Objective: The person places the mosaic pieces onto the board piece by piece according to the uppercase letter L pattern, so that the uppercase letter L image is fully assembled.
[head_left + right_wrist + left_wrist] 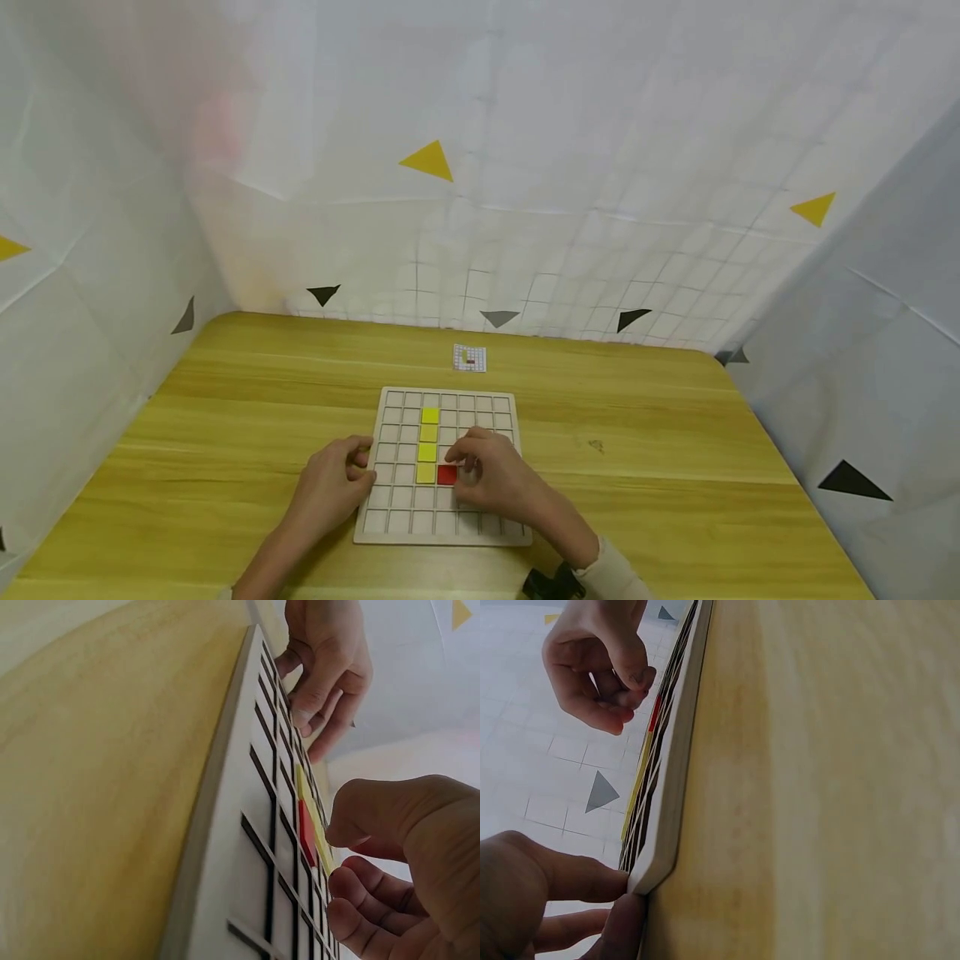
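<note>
A pale wooden grid board (442, 539) lies on the table. Several yellow square tiles (427, 452) form a column in its cells, and a red tile (447, 475) sits directly right of the lowest one. At the board's left side, my left hand (333, 479) holds the edge; the left wrist view has thumb and finger meeting at a corner of the board (667, 787). Over the board, beside the red tile, is my right hand (498, 475), fingers loosely curled. The right wrist view shows nothing between its thumb and fingers.
Behind the board, a small printed card (469, 358) with a grid and coloured squares lies on the wooden table (645, 433). A black object (553, 583) is at the front edge, near the right sleeve (615, 575). White sheeting (525, 208) surrounds the table's back and sides.
</note>
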Motion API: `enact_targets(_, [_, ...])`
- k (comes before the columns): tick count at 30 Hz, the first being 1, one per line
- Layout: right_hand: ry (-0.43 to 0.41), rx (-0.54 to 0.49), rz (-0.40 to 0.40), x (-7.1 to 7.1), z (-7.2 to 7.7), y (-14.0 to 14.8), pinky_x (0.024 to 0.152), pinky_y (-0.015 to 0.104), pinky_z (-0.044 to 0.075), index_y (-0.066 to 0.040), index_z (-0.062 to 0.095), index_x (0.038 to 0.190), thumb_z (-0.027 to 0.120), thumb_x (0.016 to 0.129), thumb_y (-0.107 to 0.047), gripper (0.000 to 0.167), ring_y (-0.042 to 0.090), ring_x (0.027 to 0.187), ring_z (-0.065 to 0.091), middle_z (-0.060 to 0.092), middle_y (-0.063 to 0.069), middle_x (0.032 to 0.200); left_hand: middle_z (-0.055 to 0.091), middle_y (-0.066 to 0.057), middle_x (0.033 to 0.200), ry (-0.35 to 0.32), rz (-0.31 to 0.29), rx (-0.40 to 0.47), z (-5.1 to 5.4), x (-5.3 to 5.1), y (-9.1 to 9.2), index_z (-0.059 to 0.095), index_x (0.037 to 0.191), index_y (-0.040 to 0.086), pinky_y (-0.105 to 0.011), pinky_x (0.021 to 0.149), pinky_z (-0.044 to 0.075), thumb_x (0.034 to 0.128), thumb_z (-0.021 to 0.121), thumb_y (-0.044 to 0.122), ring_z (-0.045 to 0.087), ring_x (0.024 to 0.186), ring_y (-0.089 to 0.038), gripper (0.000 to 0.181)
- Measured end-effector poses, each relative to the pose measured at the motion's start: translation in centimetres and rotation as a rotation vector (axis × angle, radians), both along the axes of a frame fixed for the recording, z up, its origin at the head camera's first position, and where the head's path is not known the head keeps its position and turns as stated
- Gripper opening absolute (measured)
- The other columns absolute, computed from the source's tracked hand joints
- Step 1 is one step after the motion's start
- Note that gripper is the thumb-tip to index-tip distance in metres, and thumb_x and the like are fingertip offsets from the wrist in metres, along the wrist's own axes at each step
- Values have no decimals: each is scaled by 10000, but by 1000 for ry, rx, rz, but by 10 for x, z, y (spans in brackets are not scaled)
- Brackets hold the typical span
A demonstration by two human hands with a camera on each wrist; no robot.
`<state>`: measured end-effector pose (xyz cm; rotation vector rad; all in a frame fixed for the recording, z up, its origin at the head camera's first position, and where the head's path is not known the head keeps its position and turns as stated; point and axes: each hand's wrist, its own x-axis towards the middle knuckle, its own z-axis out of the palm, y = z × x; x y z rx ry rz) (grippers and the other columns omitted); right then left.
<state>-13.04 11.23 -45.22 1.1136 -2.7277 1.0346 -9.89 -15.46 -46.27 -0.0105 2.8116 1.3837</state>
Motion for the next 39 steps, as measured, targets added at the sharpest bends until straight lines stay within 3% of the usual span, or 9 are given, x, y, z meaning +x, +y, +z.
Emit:
enact_targets(7, [11, -32, -16, -1, 5, 15, 636, 216, 504, -66, 719, 1014, 745, 732, 24, 297, 145, 768, 602, 638, 29, 934, 638, -32, 955, -8, 9, 4, -1, 0, 0, 647, 1266, -10, -319, 698, 539, 813, 733, 29, 643, 817, -137, 462])
enact_targets(15, [-30, 17, -83, -1, 13, 33, 639, 236, 496, -76, 717, 1068, 776, 766, -45, 310, 181, 793, 584, 626, 33, 961, 633, -30, 948, -16, 13, -3, -3, -1, 1, 648, 1263, -9, -315, 693, 530, 807, 736, 37, 632, 806, -135, 467])
enact_targets(24, [-3, 1, -148, 1, 21, 61, 637, 277, 519, -44, 713, 1063, 773, 759, -10, 311, 179, 783, 580, 651, 48, 996, 636, -34, 945, -14, 7, 3, 0, 0, 1, 646, 1262, -19, -318, 685, 538, 814, 742, 27, 641, 801, -137, 461])
enact_targets(39, [69, -3, -163, 10, 13, 100, 602, 250, 499, -38, 717, 1009, 772, 729, 12, 290, 156, 738, 562, 637, 51, 938, 638, -42, 959, -18, 4, -3, 3, 1, 1, 640, 1269, -24, -321, 691, 531, 822, 734, 29, 636, 811, -141, 460])
